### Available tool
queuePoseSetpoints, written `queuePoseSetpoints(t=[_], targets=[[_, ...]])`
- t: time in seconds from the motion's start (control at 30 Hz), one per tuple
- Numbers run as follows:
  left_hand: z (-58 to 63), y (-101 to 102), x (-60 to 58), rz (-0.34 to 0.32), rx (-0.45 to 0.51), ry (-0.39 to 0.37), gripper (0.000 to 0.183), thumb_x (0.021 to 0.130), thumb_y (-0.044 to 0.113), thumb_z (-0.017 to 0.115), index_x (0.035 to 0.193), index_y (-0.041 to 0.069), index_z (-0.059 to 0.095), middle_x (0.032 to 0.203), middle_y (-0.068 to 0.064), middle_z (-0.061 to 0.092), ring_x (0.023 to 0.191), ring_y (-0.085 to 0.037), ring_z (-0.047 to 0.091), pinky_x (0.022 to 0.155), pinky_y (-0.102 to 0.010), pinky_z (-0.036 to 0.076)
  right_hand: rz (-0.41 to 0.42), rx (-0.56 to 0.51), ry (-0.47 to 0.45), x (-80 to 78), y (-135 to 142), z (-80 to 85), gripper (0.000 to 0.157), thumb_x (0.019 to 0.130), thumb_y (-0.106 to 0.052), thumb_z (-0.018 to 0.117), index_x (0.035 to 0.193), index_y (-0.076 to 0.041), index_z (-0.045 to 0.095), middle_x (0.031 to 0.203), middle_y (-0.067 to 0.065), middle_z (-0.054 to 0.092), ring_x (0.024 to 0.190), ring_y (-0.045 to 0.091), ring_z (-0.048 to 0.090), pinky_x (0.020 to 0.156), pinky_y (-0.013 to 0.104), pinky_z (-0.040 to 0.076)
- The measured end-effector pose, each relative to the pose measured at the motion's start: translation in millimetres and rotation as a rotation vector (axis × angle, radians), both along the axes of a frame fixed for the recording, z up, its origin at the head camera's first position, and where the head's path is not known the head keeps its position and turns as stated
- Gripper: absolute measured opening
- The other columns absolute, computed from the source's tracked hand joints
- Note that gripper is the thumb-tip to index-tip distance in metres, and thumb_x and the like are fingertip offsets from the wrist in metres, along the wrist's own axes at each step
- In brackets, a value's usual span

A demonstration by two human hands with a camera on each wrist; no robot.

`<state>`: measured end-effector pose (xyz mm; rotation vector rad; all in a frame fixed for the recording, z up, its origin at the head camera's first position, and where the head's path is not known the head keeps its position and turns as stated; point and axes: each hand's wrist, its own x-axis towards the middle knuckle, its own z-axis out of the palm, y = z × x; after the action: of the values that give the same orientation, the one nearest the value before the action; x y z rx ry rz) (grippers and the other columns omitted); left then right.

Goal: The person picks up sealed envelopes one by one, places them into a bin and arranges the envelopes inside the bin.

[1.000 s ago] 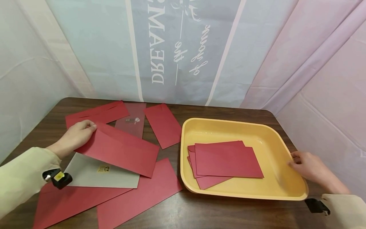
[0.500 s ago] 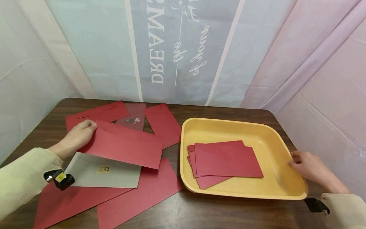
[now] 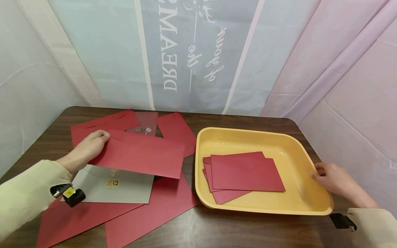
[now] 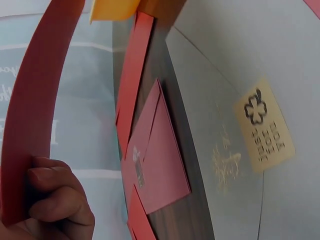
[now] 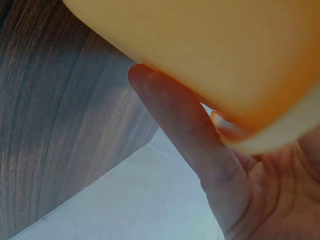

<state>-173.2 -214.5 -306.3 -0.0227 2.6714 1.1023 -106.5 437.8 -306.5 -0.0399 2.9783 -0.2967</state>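
Observation:
My left hand (image 3: 90, 148) pinches a red envelope (image 3: 144, 155) by its left end, holding it raised above a grey envelope (image 3: 93, 189) with a gold clover sticker (image 4: 265, 127). The left wrist view has the fingers (image 4: 57, 202) curled against the red envelope's edge. At the right, my right hand (image 3: 335, 181) grips the right rim of a yellow tray (image 3: 304, 172). From the right wrist, a finger (image 5: 175, 112) reaches along the outside of the tray wall. Inside the tray lies a loose stack of red envelopes (image 3: 246, 172).
More red envelopes (image 3: 149, 213) lie overlapping on the front left of the brown wooden table (image 3: 248, 230). Behind the left hand are a red envelope (image 3: 105, 120), a dusky pink one (image 3: 147, 120) and another red one (image 3: 176, 127). A printed cloth (image 3: 201, 51) hangs along the back.
The left hand has carried the red envelope a little to the right, toward the tray, and its far end has risen. The right hand and the tray have stayed in place.

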Motion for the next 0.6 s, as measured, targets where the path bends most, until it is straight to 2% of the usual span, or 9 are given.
queuePoseSetpoints(t=[0.17,0.27,0.43,0.6], targets=[[1.9,5,0.7,-0.01,0.057,-0.021,0.054,0.105,0.028,0.016,0.138,-0.014,0.025,0.14,-0.035,0.024,0.126,-0.048,0.025,0.102,-0.06,0.025,-0.001,-0.002,0.003,0.1,0,-0.5,0.039,0.086,-0.011,0.063,0.105,0.023,0.055,0.089,0.032,0.066,0.077,0.04,0.066,0.068,0.05,0.051],[1.8,10,1.2,-0.019,0.076,-0.023,0.054,0.105,0.028,0.017,0.138,-0.014,0.026,0.139,-0.034,0.025,0.126,-0.047,0.025,0.101,-0.059,0.026,0.0,-0.004,0.005,0.1,0,-0.9,0.039,0.086,-0.01,0.063,0.105,0.023,0.055,0.088,0.031,0.067,0.075,0.039,0.066,0.067,0.05,0.051],[0.3,20,3.5,-0.051,0.117,-0.017,0.049,0.106,0.029,0.02,0.132,-0.01,0.032,0.124,-0.027,0.036,0.115,-0.04,0.034,0.09,-0.048,0.035,0.0,-0.008,0.01,0.4,0,-1.2,0.038,0.086,-0.01,0.063,0.104,0.022,0.056,0.088,0.031,0.067,0.075,0.039,0.066,0.067,0.049,0.051],[0.7,29,5.0,-0.07,0.166,-0.025,0.052,0.106,0.033,0.02,0.135,-0.009,0.03,0.122,-0.024,0.04,0.11,-0.034,0.041,0.085,-0.04,0.039,0.0,-0.007,0.012,0.0,1,-1.5,0.037,0.086,-0.01,0.063,0.104,0.022,0.056,0.088,0.031,0.067,0.077,0.04,0.065,0.067,0.049,0.051]])
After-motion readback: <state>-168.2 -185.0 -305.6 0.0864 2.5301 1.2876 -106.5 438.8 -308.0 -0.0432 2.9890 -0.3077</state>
